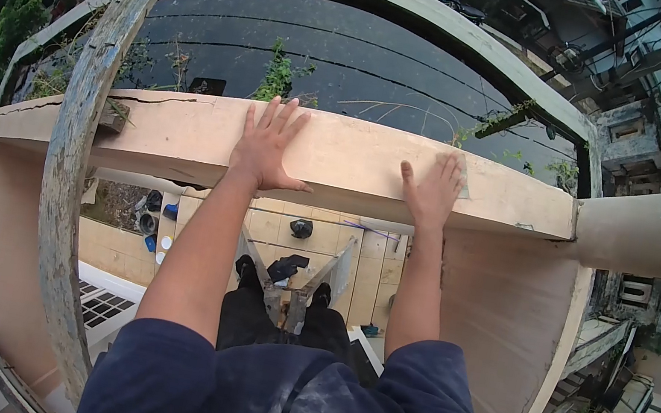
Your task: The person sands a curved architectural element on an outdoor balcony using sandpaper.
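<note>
A pale peach concrete beam (347, 156) runs across in front of me. My left hand (268, 149) lies open on it, fingers spread over the top and thumb pointing right along the near edge. Further right, my right hand (435, 190) rests flat on the same beam, its fingertips slightly blurred and thumb held apart. Under and beside those fingers shows the edge of a thin greyish-tan sheet that looks like sandpaper (465, 181), pressed against the painted face.
I stand high on a ladder (332, 269) above a tiled floor (267, 222). A weathered wooden plank (85, 116) leans at left, near a crack in the beam. Beyond lies a dark roof surface (323, 37) with weeds (278, 73). A round column (656, 228) joins at right.
</note>
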`<state>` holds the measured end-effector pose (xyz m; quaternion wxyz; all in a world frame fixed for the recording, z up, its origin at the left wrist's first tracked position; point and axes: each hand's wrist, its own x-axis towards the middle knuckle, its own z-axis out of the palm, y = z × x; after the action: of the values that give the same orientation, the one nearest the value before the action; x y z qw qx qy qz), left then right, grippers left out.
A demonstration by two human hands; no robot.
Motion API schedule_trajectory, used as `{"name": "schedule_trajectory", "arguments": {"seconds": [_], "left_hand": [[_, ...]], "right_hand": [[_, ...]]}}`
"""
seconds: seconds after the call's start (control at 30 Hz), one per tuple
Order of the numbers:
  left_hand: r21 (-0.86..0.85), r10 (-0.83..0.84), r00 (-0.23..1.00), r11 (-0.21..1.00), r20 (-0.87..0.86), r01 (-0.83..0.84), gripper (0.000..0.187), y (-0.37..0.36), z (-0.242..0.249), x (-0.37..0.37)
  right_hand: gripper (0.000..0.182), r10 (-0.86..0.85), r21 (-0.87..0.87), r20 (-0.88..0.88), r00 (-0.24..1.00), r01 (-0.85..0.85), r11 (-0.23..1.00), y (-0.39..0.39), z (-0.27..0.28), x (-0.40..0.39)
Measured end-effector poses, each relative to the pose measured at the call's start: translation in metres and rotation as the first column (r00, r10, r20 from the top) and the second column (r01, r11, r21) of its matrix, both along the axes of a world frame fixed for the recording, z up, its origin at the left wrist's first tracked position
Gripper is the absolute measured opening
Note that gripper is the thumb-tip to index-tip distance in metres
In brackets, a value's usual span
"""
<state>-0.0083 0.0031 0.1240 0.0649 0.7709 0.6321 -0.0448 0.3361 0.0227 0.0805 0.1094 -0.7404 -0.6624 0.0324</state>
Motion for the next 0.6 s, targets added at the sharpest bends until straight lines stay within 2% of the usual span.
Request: {"name": "schedule_trajectory", "arguments": {"seconds": [0.07,0.1,0.13,0.2,0.23,0.3,0.37,0.4,0.47,0.5,0.57,0.6], "left_hand": [[0.005,-0.001,1.000,1.000,0.007,0.001,0.149,0.000,-0.001,-0.001],[0.004,-0.005,1.000,1.000,0.014,0.005,0.149,0.000,-0.002,-0.002],[0.002,-0.005,1.000,1.000,0.009,0.005,0.149,-0.001,-0.006,-0.002],[0.041,-0.014,0.999,0.999,0.042,0.012,0.150,0.000,-0.010,-0.003],[0.048,-0.028,0.999,0.999,0.038,0.026,0.150,0.000,-0.006,-0.003],[-0.001,-0.005,0.999,1.000,-0.037,0.005,0.151,0.001,0.001,0.002],[0.008,-0.011,0.999,1.000,-0.035,0.011,0.151,0.005,0.002,0.002],[-0.002,-0.008,0.999,1.000,-0.042,0.008,0.151,0.001,0.001,0.001],[-0.014,-0.002,1.000,1.000,-0.025,0.002,0.150,-0.004,0.001,0.002],[-0.012,-0.003,1.000,1.000,-0.022,0.003,0.150,-0.003,0.001,0.002],[0.003,0.000,1.000,1.000,-0.022,0.000,0.150,0.001,0.001,0.000],[0.013,-0.001,1.000,1.000,-0.013,0.001,0.151,0.001,-0.003,0.000]], "right_hand": [[0.118,0.251,0.004,0.005,0.968,-0.251,0.968,-0.018,0.004,-0.070],[0.117,0.375,0.064,-0.009,0.927,-0.374,0.925,-0.031,0.004,-0.098],[0.117,0.375,0.064,-0.015,0.927,-0.374,0.925,-0.038,0.006,-0.106],[0.111,0.675,0.054,-0.073,0.734,-0.673,0.738,-0.048,0.010,-0.112],[0.101,0.713,0.039,-0.018,0.701,-0.712,0.701,-0.038,0.006,-0.095],[0.094,0.565,0.043,0.025,0.825,-0.566,0.824,-0.016,0.006,-0.046],[0.096,0.271,-0.030,0.002,0.963,-0.271,0.962,0.013,0.003,0.013],[0.096,0.269,-0.039,0.005,0.963,-0.269,0.962,0.018,0.003,0.016],[0.104,-0.030,-0.037,-0.003,1.000,0.030,0.999,0.019,0.004,0.019],[0.113,-0.010,-0.006,0.036,0.999,0.010,1.000,0.012,0.002,-0.009],[0.116,0.253,0.038,0.043,0.967,-0.254,0.966,-0.017,0.001,-0.075],[0.113,0.394,0.076,-0.025,0.919,-0.392,0.917,-0.041,0.004,-0.110]]}}
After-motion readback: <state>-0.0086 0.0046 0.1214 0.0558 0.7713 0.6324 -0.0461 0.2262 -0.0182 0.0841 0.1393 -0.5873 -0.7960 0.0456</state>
